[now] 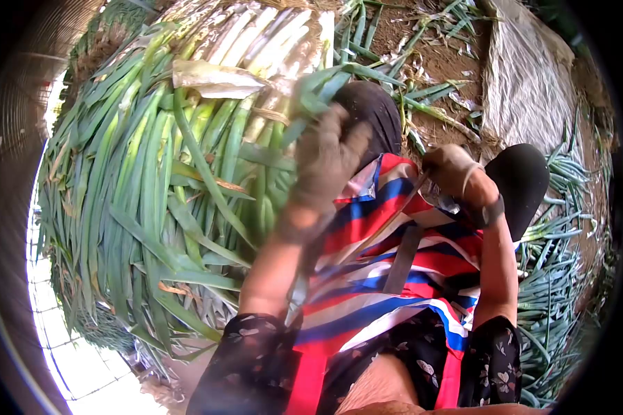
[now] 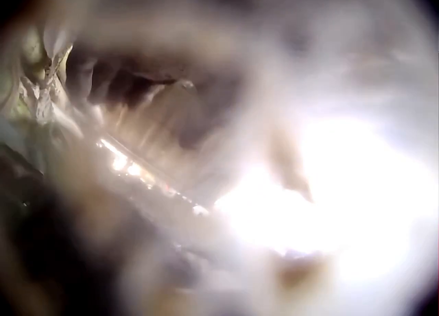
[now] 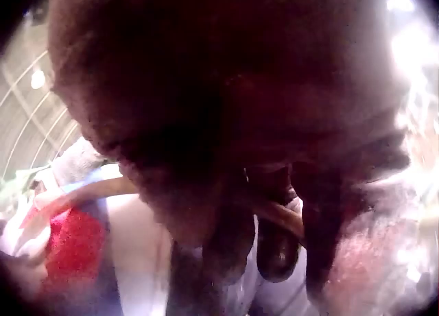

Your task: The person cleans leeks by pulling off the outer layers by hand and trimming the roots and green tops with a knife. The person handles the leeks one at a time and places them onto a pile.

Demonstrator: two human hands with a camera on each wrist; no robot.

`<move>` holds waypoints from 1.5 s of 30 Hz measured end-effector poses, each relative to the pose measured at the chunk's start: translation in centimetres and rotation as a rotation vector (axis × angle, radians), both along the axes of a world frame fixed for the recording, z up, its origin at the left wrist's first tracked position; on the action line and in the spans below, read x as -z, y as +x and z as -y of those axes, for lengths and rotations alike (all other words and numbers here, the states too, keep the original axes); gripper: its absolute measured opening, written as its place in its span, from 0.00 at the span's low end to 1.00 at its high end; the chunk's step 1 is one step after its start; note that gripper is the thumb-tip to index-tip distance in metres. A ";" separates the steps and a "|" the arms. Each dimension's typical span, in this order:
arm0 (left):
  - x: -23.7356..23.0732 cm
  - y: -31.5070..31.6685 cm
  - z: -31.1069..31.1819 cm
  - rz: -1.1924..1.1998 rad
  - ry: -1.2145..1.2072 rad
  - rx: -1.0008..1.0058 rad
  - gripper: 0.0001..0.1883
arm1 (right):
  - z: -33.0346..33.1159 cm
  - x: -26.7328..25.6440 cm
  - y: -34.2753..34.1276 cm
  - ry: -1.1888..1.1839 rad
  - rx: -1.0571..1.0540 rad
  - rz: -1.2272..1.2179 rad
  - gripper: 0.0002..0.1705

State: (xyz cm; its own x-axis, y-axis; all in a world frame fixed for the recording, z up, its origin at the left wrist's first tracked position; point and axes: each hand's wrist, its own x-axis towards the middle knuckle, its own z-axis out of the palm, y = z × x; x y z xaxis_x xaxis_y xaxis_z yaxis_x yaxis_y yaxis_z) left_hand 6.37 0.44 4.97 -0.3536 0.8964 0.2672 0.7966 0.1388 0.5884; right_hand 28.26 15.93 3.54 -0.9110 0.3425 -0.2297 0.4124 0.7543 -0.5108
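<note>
In the head view the left hand [image 1: 327, 162], gloved and blurred, is over the right edge of a large pile of leeks [image 1: 145, 145], its fingers loosely spread beside a green leaf [image 1: 315, 93]. Whether it touches the leaf cannot be told. The right hand [image 1: 458, 174] is above the lap, fingers curled round a thin tan strip [image 1: 384, 234] that slants down over the striped apron [image 1: 367, 283]. Seen from the right wrist, the strip [image 3: 103, 188] passes between the fingers of the right hand [image 3: 226, 124]. The left wrist view is mostly blur and glare.
Brown soil [image 1: 443, 59] with scattered leaves lies beyond the knees. A pale woven sheet [image 1: 526, 83] is at the upper right, and more green leeks [image 1: 550, 297] lie along the right side. A torn pale wrapper [image 1: 218, 79] rests on the pile.
</note>
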 end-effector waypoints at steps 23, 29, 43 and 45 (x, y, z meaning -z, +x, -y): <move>-6.9 8.8 16.5 1.228 -0.443 0.154 0.21 | 13.5 3.6 -11.2 -2.037 0.118 -0.716 0.17; -1.1 2.8 16.3 0.244 -0.036 -0.060 0.18 | 12.3 -1.2 -7.7 -1.883 0.398 -0.638 0.13; 12.4 -7.6 -1.6 -0.415 -0.391 -0.135 0.14 | 10.4 0.2 -5.8 -1.555 0.684 -0.747 0.06; 10.9 -7.1 -2.2 -0.306 -0.354 -0.149 0.15 | 10.1 0.4 -5.8 -1.291 0.579 -0.714 0.06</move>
State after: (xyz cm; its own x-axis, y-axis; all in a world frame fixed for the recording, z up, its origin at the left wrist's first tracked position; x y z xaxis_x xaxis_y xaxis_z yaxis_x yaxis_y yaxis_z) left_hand -0.70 2.62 -5.95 -0.4379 0.8965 0.0666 0.8817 0.4138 0.2267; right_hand 22.45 5.80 3.10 -0.7754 0.5886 -0.2286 -0.1175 -0.4902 -0.8637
